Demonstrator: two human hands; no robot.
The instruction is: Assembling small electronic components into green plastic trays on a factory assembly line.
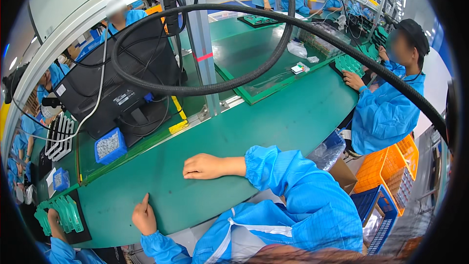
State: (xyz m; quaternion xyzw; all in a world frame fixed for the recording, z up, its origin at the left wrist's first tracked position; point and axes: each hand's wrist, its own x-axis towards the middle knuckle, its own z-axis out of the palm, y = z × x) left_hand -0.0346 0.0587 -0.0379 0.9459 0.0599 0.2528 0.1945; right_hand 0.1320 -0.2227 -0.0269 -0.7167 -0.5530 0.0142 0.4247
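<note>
My left hand (144,218) is at the near edge of the green work surface (273,127), index finger stretched out and the others folded in. Nothing shows in it. My right hand (202,166) rests on the same surface, farther away and to the right. Its fingers are curled together, and no object is visible in them. Blue sleeves cover both forearms. Off to the left, a co-worker's hand (55,221) touches green slotted plastic parts (68,215) on a black mat.
A blue bin of small pale parts (110,146) stands near a black monitor (122,68). A thick black cable (205,89) loops overhead past a metal post (207,68). At the right, a co-worker (391,102) handles green trays (349,64). Orange crates (376,168) stand below.
</note>
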